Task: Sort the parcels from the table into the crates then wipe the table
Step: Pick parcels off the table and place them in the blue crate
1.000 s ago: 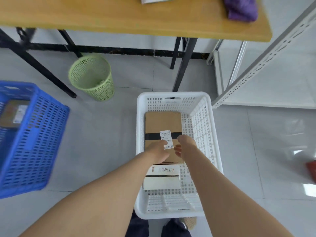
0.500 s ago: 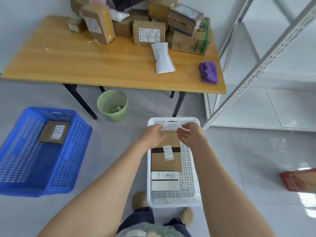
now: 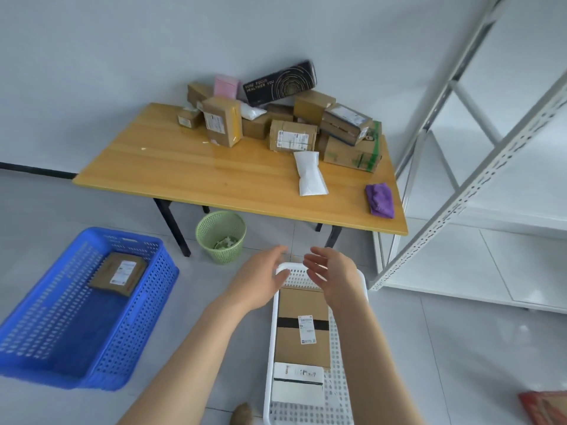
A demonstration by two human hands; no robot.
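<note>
Right now my left hand (image 3: 264, 280) and right hand (image 3: 331, 277) hover empty, fingers loose, above the far end of the white crate (image 3: 337, 394), where a brown parcel (image 3: 294, 342) lies flat. The parcel pile (image 3: 293, 138) is heaped at the far side of the table (image 3: 190, 167). I judge that a careless grab there could tumble the stacked boxes off the edge.

Black box (image 3: 280, 82) at back of table (image 3: 184, 167): white print reads "FOCUS / HEALTHIER YOU", 1st word unclear. Shipping labels (image 3: 307, 329) on cardboard parcels (image 3: 293, 139): too small to read.
</note>
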